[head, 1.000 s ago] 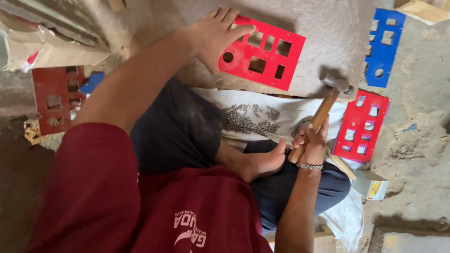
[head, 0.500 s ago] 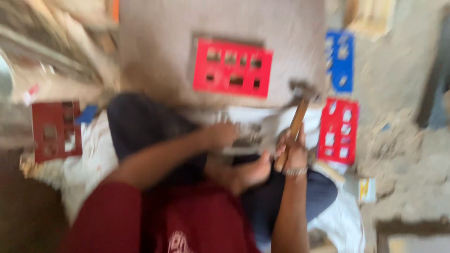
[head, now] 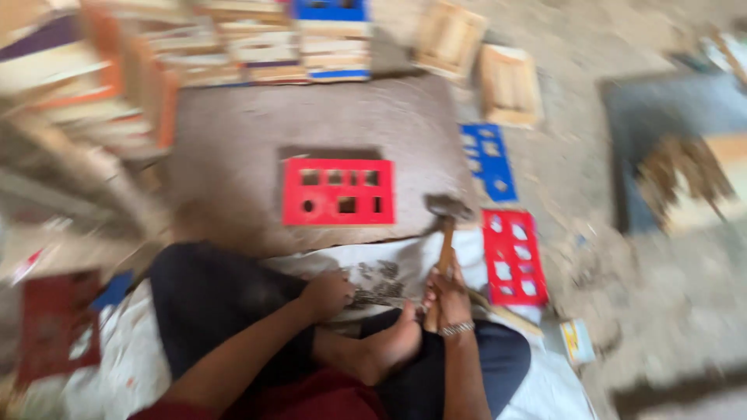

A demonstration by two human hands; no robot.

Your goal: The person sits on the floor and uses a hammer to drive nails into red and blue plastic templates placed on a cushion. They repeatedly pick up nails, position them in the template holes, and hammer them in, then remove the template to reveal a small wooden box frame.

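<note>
**Hammer held upright beside the red panel on the slab**

The person sits cross-legged on the floor, facing a broad grey-brown stone slab [head: 233,140] that serves as the work surface. Behind its far edge stand blurred stacks of pale wooden frames [head: 257,39]. On the slab, close to its near edge and a little right of centre, lies a flat red rectangular panel with square and round cut-outs [head: 338,191]. It lies flat, and neither hand touches it. Off the slab's right edge, on the floor, are a blue cut-out panel [head: 486,159] and, nearer the person, a second red cut-out panel [head: 513,257].

The work in hand looks like a pause between blows. The next move, as I judge it, calls for steadying the panel on the slab and bringing the hammer head squarely over it.

The right hand [head: 447,299] has its grip closed around the lower part of the handle of a wooden-handled hammer with a dark metal head [head: 447,208]. The hammer stands nearly upright, its head level with the slab's near right corner and just beside the red panel, not touching it. The left hand [head: 327,294] rests on a white printed cloth [head: 381,276] over the lap, fingers curled. Motion blur hides whether it grips anything.
</note>
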